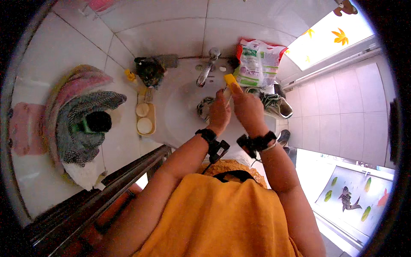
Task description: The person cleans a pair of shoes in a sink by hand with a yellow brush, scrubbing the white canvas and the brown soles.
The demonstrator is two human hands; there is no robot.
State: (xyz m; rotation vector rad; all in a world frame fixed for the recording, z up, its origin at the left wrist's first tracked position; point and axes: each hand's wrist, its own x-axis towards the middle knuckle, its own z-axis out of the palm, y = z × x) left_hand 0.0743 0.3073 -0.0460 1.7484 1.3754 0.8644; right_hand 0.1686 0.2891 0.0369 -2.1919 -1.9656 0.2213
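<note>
Over the white sink (171,122), my right hand (249,107) is closed around a yellow block-like tool (231,80), which sticks out past its fingers; whether it is a brush or a sponge I cannot tell. Close beside it, my left hand (219,113) is closed on a dark-and-white sneaker (204,108), partly hidden behind that hand. A pale strip shows between the two hands. On the sink's right side lies another dark sneaker (277,105) with white laces and a pale sole. The chrome faucet (207,70) stands just beyond my hands.
A plastic bag (258,64), red, white and green, stands at the back right corner. At the left are a tray (153,112) with round white items and a black bundle (150,72). Towels (79,132) hang on the left wall. Dark footwear (283,138) sits lower right.
</note>
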